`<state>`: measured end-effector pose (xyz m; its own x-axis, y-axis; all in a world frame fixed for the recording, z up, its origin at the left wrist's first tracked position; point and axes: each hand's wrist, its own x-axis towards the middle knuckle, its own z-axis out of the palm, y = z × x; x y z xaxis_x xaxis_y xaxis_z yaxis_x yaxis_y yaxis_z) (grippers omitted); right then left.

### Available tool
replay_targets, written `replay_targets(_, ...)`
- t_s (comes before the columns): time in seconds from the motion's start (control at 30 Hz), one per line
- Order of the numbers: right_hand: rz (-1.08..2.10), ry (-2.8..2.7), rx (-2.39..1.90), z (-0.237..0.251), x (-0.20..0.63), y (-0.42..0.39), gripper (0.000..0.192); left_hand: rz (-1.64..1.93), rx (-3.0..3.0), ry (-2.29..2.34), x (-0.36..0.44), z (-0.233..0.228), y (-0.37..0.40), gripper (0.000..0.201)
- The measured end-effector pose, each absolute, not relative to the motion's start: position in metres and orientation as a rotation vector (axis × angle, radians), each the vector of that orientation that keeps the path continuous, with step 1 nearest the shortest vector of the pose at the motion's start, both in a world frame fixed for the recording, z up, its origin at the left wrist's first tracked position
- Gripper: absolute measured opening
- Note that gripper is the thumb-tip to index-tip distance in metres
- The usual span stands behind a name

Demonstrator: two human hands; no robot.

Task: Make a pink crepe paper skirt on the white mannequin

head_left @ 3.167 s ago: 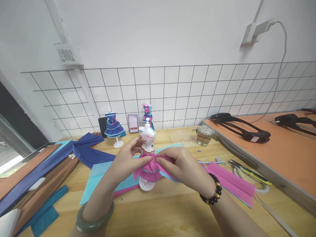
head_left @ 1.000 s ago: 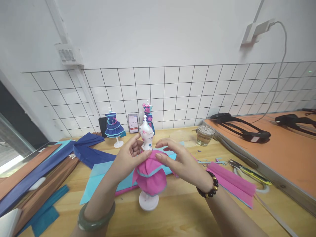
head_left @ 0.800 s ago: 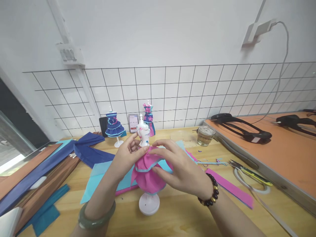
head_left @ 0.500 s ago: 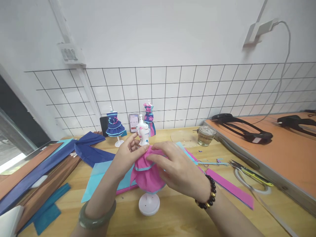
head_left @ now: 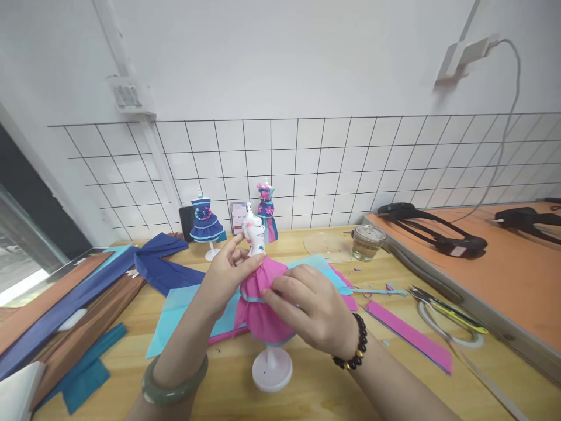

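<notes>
Pink crepe-paper skirt [head_left: 263,304] with a light-blue trim band, wrapped round the waist of a small white mannequin [head_left: 253,234]. The mannequin stands on a thin post with a round white base [head_left: 272,369], which rests on the wooden tabletop [head_left: 307,386] at centre, close in front of the person.

Left hand [head_left: 228,275]: fingers pinched together on the top edge of the skirt at the mannequin's waist. Right hand [head_left: 313,307]: fingers laid on the skirt's front and side, pressing the paper in; whether they are closed on a fold I cannot tell.

Handling, judged: the paper looks very light, soft and pleated. It should crease readily and tear if pulled hard, so light pinches at the waist edge seem best, not tugs at the hem. The mannequin looks like stiff, hollow plastic, top-heavy on its narrow post and likely to tip under a sideways push. The firm places to hold are the torso above the waist or the base.

Surroundings: light-blue paper sheets [head_left: 184,307] lie under and behind the stand. A pink paper strip [head_left: 409,336] lies to the right, with scissors [head_left: 442,304] and a glass jar [head_left: 367,241] beyond. Dark-blue paper [head_left: 162,269] lies to the left. Two finished dressed mannequins, one blue [head_left: 205,225] and one pink-and-blue [head_left: 265,210], stand at the back by the wire grid [head_left: 394,158].
</notes>
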<state>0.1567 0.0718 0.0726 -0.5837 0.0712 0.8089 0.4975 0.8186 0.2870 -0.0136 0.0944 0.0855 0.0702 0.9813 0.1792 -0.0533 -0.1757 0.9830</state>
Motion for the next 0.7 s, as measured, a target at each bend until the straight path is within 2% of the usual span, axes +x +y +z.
replay_targets(0.37, -0.609, -2.200, -0.428, 0.0681, 0.1530, 0.0718, 0.021, 1.368, 1.269, 1.057, -0.0143, 0.0906, 0.0929, 0.097)
replay_targets(0.57, -0.609, -2.220, -0.455, 0.0676, 0.1521, 0.0751, 0.020, 1.384, 1.320, 1.057, -0.0175, 0.0914, 0.0936, 0.102)
replay_targets(0.7, -0.460, -2.212, -0.393, 0.0691, 0.1549, 0.0734, 0.013, 1.356, 1.382, 1.011, -0.0236, 0.0902, 0.0952, 0.100)
